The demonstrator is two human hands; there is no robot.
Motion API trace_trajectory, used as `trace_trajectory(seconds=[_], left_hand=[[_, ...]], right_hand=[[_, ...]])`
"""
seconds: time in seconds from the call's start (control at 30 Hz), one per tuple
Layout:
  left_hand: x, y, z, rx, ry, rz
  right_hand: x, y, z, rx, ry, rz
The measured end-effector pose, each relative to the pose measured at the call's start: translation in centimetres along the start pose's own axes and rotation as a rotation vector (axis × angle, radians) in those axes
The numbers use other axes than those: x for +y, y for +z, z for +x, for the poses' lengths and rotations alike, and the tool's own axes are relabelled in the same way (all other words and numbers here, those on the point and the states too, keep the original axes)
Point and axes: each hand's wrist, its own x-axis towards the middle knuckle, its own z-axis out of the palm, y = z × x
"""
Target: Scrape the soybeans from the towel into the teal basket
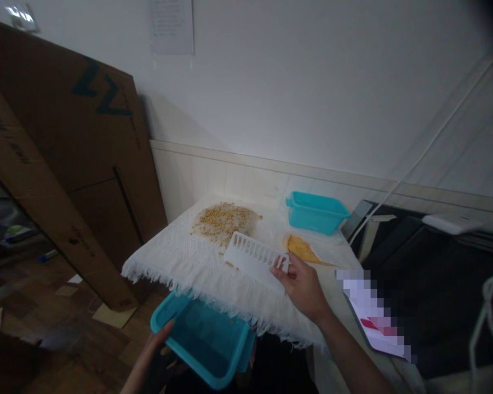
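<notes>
My right hand [302,287] is closed on a white plastic scraper [252,260] with a slotted edge, held just above a white fringed cloth [189,260]. A pile of tan grains [224,219] lies on the cloth beyond the scraper. My left hand [152,358] grips the near left rim of a teal plastic tub [207,342], held below the cloth's front edge. A few grains lie inside the tub.
A second teal tub [316,210] stands at the back of the table, with a yellow-orange cloth or bag [302,249] before it. A large cardboard box [66,164] leans at left. A dark surface with a pixelated paper [373,317] is at right.
</notes>
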Motion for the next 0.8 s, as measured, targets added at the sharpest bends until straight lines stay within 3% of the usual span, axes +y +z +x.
trace_trajectory(seconds=[0.13, 0.33, 0.5, 0.6, 0.8], left_hand=[[0.4, 0.3, -0.1, 0.045, -0.026, 0.007], [1.0, 0.8, -1.3, -0.007, -0.03, -0.003], [1.4, 1.1, -1.6, 0.015, -0.033, 0.02], [1.5, 1.0, -1.4, 0.039, -0.032, 0.024], [1.4, 0.6, -1.1, 0.051, -0.022, 0.004]], right_hand=[[-0.7, 0.6, -0.4, -0.023, -0.044, -0.069], [-1.6, 1.5, -2.1, -0.025, -0.164, -0.206], [-2.5, 2.0, -3.2, -0.092, -0.192, -0.171], [-2.4, 1.9, -2.2, -0.113, -0.141, -0.066], [-0.7, 1.2, 2.7, 0.068, -0.134, -0.095]])
